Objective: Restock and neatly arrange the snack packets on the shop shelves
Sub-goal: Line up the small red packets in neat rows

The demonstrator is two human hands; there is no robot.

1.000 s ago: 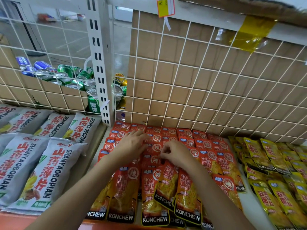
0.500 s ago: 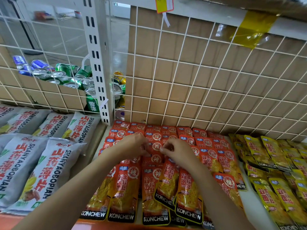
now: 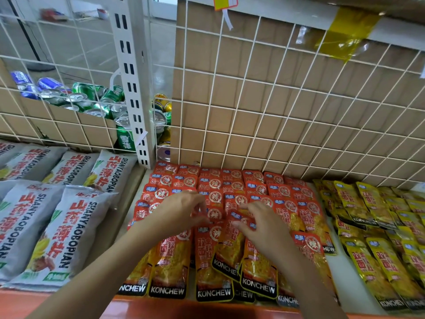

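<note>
Back of the shelf: white wire grid (image 3: 299,125) with a brown cardboard sheet (image 3: 253,88) behind it. It closes off everything behind the stock. A slotted white upright (image 3: 134,84) splits the grid into two bays. A strip of yellow tape (image 3: 345,35) sits on the rail above, and an orange-yellow tag (image 3: 224,1) hangs at the top edge.

Behind the left grid is a low cardboard tray (image 3: 69,130). It holds drink cans (image 3: 80,97) lying on their sides, blue at the left and green further right. A few gold ones lie past the upright.

On the shelf (image 3: 207,307), left bay: grey bags (image 3: 57,226) marked SHANYAOBOPIAN, lying flat in rows. Right bay, centre: red packets (image 3: 232,187) marked KONCHEW, shingled in overlapping columns from the grid to the orange front lip. Just beside them on the right are yellow packets (image 3: 372,226), same brand, laid the same way but looser.

Both forearms reach in over the front rows and cover part of them. The left hand (image 3: 181,211) is on the red packets at mid-depth with its fingers curled down. It is blurred, so I cannot tell whether it pinches anything. The right hand (image 3: 259,224) is close beside it. Its thumb and bent forefinger close on the top of a tilted packet (image 3: 227,249), which lies askew across its neighbours.
</note>
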